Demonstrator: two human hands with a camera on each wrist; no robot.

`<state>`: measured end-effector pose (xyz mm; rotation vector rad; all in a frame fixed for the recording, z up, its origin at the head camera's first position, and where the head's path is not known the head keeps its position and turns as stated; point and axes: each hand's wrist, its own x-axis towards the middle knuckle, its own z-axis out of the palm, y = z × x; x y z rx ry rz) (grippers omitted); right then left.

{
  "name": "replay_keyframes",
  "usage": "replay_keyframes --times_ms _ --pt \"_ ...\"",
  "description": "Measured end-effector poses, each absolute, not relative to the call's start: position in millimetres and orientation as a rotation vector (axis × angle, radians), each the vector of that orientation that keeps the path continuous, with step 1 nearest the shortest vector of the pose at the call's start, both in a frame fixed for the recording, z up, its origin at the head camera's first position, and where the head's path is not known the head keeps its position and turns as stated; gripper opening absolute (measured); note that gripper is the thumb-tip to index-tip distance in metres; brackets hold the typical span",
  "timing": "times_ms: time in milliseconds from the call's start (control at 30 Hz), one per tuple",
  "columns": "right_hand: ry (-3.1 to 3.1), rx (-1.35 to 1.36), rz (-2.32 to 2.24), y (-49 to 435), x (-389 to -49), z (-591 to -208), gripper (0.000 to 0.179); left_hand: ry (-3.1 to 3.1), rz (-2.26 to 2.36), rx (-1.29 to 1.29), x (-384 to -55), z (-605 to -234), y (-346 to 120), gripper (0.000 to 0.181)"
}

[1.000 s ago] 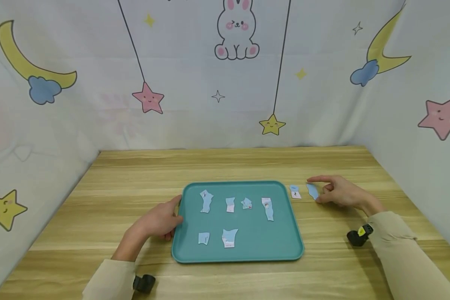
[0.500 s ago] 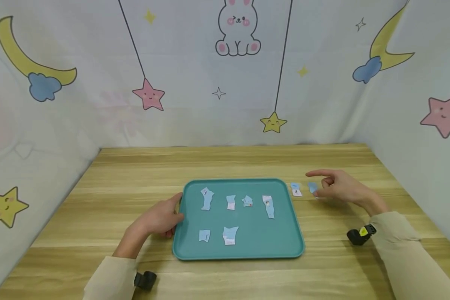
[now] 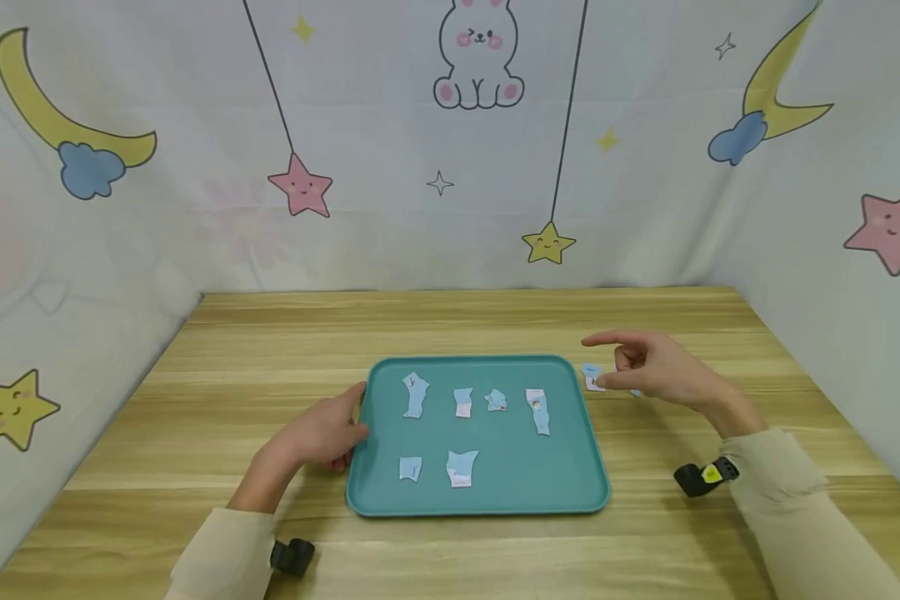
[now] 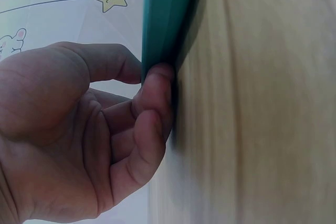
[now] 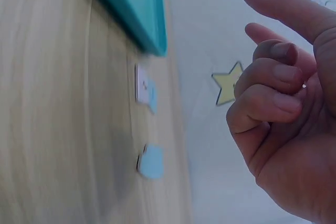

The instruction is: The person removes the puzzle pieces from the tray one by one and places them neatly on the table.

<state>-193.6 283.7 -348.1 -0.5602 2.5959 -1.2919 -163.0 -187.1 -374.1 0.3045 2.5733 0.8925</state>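
Observation:
In the head view, my left hand (image 3: 318,435) grips the left rim of the teal tray (image 3: 532,483). The left wrist view shows its thumb at the rim and curled fingers (image 4: 144,145) by the underside. My right hand (image 3: 663,371) hovers off the tray's right side, holding nothing, thumb and index finger apart, other fingers loosely bent. Below it lies a small blue-and-white paper-like piece (image 3: 591,372), partly behind the thumb tip in the head view. A light blue piece (image 5: 151,162) also lies on the table, mostly hidden behind the right hand in the head view.
Several irregular picture pieces lie apart on the tray, among them a long one (image 3: 416,395), a crumpled-looking one (image 3: 496,401) and a wider one (image 3: 462,468). The wooden table (image 3: 450,558) meets a patterned white curtain (image 3: 390,242) at the back.
My right hand has lifted off the light blue piece and moved left over the blue-and-white one. The left hand stays at the tray rim. The view has tilted slightly.

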Motion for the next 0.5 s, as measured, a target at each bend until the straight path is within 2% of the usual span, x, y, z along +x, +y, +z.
replay_keyframes --times_ms 500 --pt "2.512 -0.759 -1.371 237 -177 -353 0.051 2.582 0.875 0.303 -163 -374 -187 0.075"
